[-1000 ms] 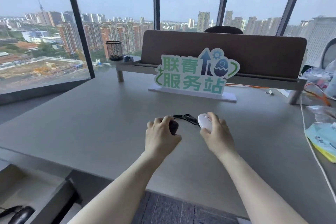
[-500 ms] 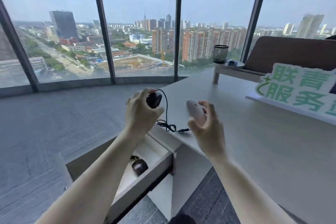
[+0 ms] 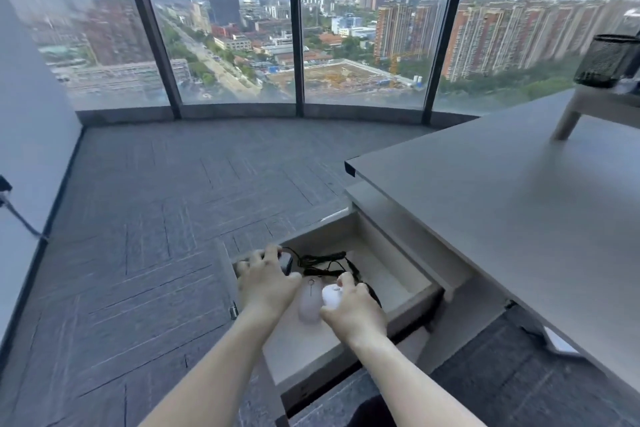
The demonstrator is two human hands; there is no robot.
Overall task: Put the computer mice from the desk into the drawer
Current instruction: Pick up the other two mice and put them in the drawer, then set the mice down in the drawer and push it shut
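The open drawer sticks out from under the grey desk, and both my hands are inside it. My left hand is shut on a black wired mouse at the drawer's left side. My right hand is shut on a white mouse, held just above the drawer floor. Between the hands a pale mouse lies in the drawer. Black cable is tangled behind them. A dark shape peeks out beside my right hand; I cannot tell what it is.
A black mesh pen holder stands on a raised shelf at the desk's far right. Dark carpet runs from the drawer to the floor-to-ceiling windows. A white wall with a hanging cable borders the left.
Both hands lifted the mice off the desk, swung left and came down into the open drawer. My view turned left and down with them, so the green sign is out of view.
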